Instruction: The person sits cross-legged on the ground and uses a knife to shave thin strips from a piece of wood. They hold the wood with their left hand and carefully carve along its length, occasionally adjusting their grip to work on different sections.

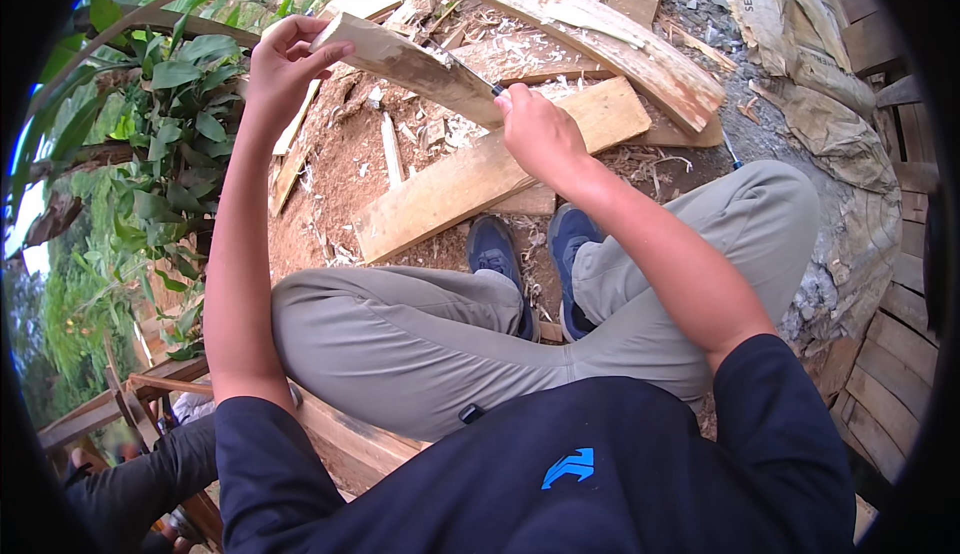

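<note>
My left hand [285,62] is closed on the upper end of a piece of wood [415,66], thumb on top. The piece slants down to the right, its far end close to my right hand. That right hand [540,129] is wrapped round the dark handle of a knife [497,88]; most of the handle is hidden in the fist. Its thin blade points up and left along the wood's far edge, and I cannot tell how deep it bites. Below the hands a flat pale plank [500,169] lies slantwise across other boards in front of my shoes.
A thick, partly barked slab [610,44] lies beyond my right hand. A thin tool with a blue end [736,163] is by my right knee. Shavings and offcuts cover the brown soil [340,169]. Leafy plants [180,114] stand left; crumpled sacks [820,84] lie right. Another person's dark sleeve [150,489] shows lower left.
</note>
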Demonstrator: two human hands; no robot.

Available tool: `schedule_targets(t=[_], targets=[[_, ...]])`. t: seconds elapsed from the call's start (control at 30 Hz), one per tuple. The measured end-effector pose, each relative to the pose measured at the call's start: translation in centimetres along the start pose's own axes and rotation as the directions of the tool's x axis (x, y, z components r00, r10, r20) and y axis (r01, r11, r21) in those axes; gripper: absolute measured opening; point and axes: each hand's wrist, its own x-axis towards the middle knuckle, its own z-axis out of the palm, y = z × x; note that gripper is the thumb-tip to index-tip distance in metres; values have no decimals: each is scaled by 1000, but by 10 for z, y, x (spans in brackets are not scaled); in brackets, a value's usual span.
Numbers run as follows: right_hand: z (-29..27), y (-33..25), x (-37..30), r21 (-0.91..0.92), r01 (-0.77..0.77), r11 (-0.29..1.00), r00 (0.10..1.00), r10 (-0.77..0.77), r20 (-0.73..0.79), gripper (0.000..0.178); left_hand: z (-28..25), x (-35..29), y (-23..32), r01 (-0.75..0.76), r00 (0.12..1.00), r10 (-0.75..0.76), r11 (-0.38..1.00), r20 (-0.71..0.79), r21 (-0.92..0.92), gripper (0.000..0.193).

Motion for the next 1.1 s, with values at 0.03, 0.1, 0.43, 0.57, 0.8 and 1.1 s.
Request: schedule_targets(t=[0.03,0.1,0.43,0.57,0.8,1.1], targets=[[-4,-3,1,-16,-19,1000,999,20,48,41,-1,0,-2,4,1000,-4,1000,-1,11,33],[3,2,8,46,-35,998,994,30,101,41,-4,-2,-5,16,1000,-16,1000,-6,23,33],[-26,-3,27,383,-73,921,996,50,69,42,-5,1,-4,36,999,-36,998,0,44,35],[-31,-32,6,323,91,942,983,-32,-182,40,-5,-2,-5,33,999,-33,998,-10,46,36],[-13,-17,4,-43,-30,999,974,39,221,40,-10,-4,-7,72,997,-70,994,-36,78,37],[-28,9,31,503,-622,600,701,139,700,33,-12,-2,-11,118,993,-115,991,-38,63,39]])
